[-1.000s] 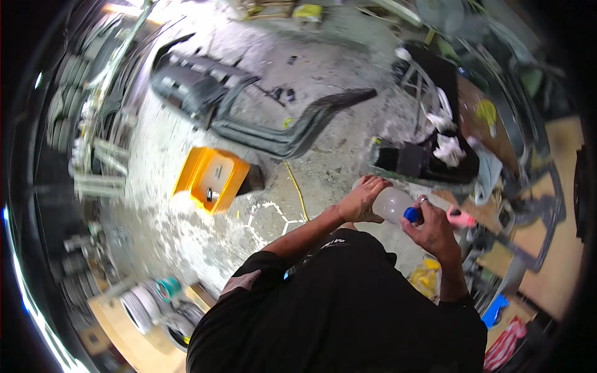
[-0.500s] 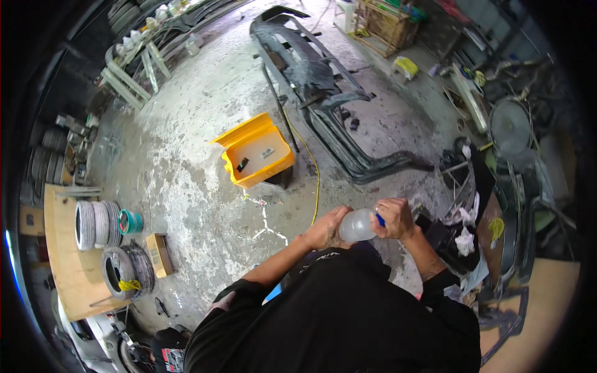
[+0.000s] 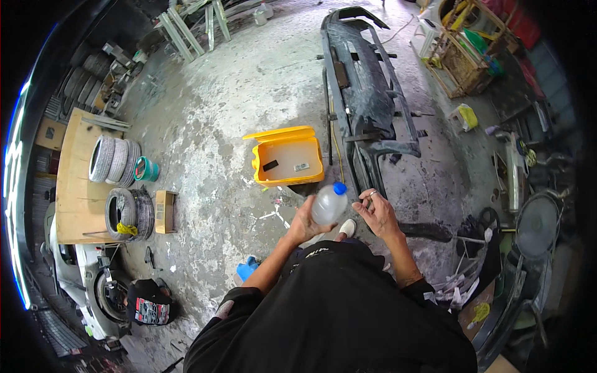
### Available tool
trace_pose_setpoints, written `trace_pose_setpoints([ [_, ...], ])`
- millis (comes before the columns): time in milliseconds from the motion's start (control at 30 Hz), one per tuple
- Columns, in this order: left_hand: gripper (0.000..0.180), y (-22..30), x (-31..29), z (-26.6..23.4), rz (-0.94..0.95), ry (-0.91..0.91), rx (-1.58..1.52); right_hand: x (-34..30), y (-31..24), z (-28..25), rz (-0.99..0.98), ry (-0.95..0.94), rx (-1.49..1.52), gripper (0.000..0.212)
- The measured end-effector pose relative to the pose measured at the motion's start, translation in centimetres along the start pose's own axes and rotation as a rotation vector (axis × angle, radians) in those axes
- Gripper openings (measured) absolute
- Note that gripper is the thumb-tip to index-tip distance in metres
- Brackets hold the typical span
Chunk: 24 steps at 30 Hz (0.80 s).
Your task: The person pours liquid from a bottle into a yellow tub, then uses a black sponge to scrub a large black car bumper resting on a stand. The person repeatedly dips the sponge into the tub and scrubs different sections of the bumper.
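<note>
Bottle (image 3: pixel 328 205): a clear plastic one with a blue cap (image 3: pixel 339 187), held upright in front of the person's chest, above the stained concrete floor (image 3: pixel 236 105). In the head view, the left hand (image 3: pixel 303 222) wraps its lower body from the left, fingers curled round it. The right hand (image 3: pixel 377 213) sits just beside the cap, apart from it, fingers loosely spread and holding nothing. The cap looks seated, so this reads as the moment between capping and carrying. A yellow case (image 3: pixel 288 158) lies open on the floor just ahead; a dark car bumper (image 3: pixel 367 93) runs along the right. Open floor lies forward and left, toward the tyres (image 3: pixel 115 160) on the wooden board's (image 3: pixel 71 186) edge.
</note>
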<state>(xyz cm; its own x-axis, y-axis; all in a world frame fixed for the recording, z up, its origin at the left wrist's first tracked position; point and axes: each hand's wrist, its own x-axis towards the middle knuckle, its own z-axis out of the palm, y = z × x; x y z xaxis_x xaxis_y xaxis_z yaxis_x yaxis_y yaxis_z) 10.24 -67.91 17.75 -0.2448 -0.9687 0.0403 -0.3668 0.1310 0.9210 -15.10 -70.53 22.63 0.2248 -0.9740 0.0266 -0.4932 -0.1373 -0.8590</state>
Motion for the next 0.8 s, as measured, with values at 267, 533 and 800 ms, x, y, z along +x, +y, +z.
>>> trace_pose_setpoints([
  [267,0.081,5.3,13.3,-7.9,-0.048,-0.045,-0.993,5.4,5.4,-2.2,0.051,-0.015,0.021,0.026],
  [533,0.073,-3.0,34.3,-7.3,-0.220,0.067,-0.634,3.5,6.1,-4.1,0.504,0.242,-0.082,0.031],
  [800,0.082,-10.4,59.6,-3.3,-0.088,0.274,-0.269,-1.9,6.3,-0.1,0.964,0.497,0.021,0.037],
])
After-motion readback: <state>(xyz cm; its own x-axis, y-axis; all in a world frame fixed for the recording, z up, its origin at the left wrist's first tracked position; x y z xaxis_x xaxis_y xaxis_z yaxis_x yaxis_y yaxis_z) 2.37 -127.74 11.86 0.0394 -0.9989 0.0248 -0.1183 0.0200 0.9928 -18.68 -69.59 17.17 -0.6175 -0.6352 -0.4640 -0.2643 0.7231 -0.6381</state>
